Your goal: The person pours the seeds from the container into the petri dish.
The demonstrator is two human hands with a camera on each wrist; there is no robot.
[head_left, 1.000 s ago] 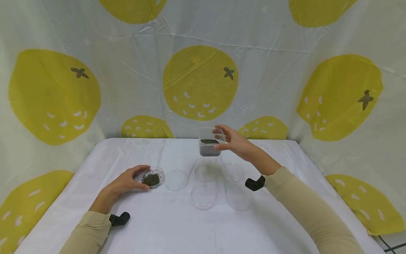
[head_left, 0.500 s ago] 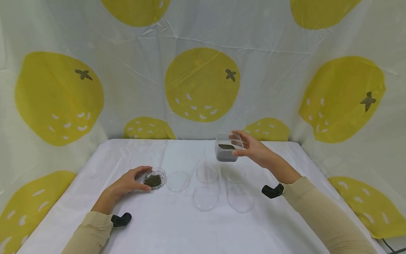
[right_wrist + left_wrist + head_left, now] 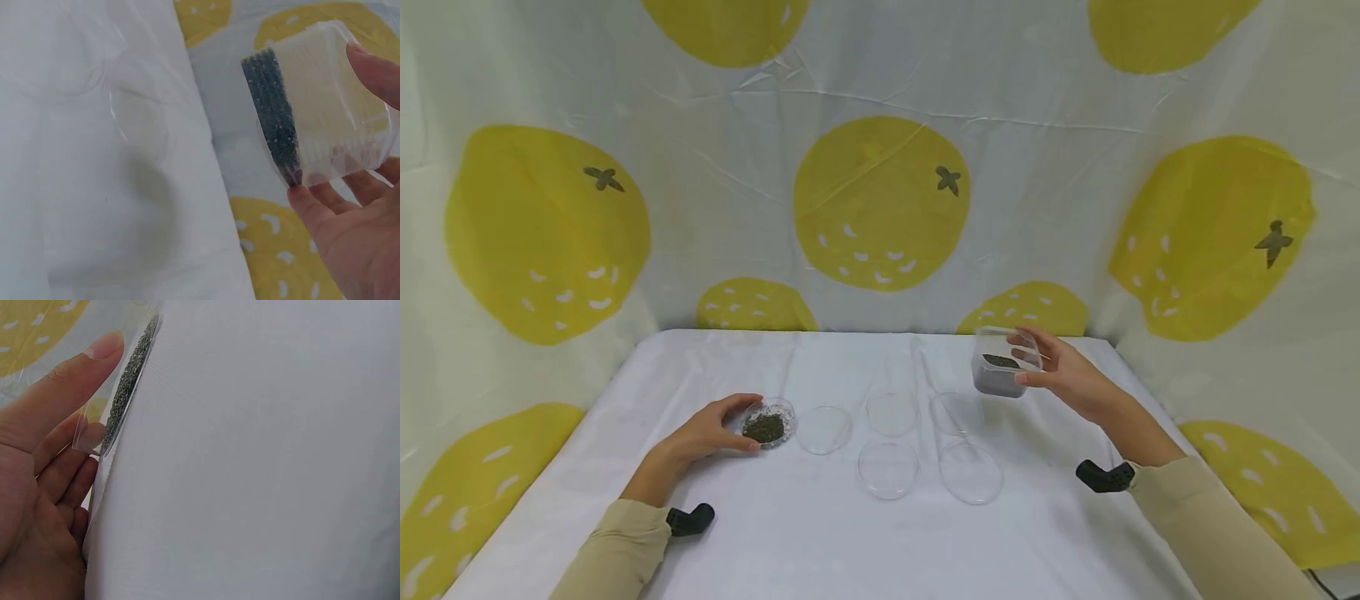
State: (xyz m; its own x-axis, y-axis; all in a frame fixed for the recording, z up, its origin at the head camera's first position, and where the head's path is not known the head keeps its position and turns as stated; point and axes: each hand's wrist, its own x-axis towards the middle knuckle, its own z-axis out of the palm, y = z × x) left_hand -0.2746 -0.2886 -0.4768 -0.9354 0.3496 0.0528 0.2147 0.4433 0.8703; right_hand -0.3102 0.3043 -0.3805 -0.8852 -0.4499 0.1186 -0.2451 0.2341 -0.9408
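My left hand (image 3: 711,429) grips the side of a clear round petri dish (image 3: 784,408) standing on the table at the left. Dark greenish granules (image 3: 130,384) lie in the dish, heaped in the middle with bits scattered round them. Thumb and fingers sit on either side of its wall in the left wrist view. Above the table's far right part, my right hand (image 3: 1067,375) holds a clear square plastic tub (image 3: 331,94) by its side. A layer of similar dark granules (image 3: 273,112) covers the bottom of the tub.
Several clear round dishes or lids stand on the white-covered table (image 3: 820,542): one (image 3: 824,430) beside the filled dish, others (image 3: 888,470) (image 3: 972,472) towards the middle. A lemon-print cloth (image 3: 1037,208) hangs behind and at both sides.
My right hand has carried the tub to the right and a little lower, from above the middle dishes to the far right. My left hand stays at the filled petri dish.
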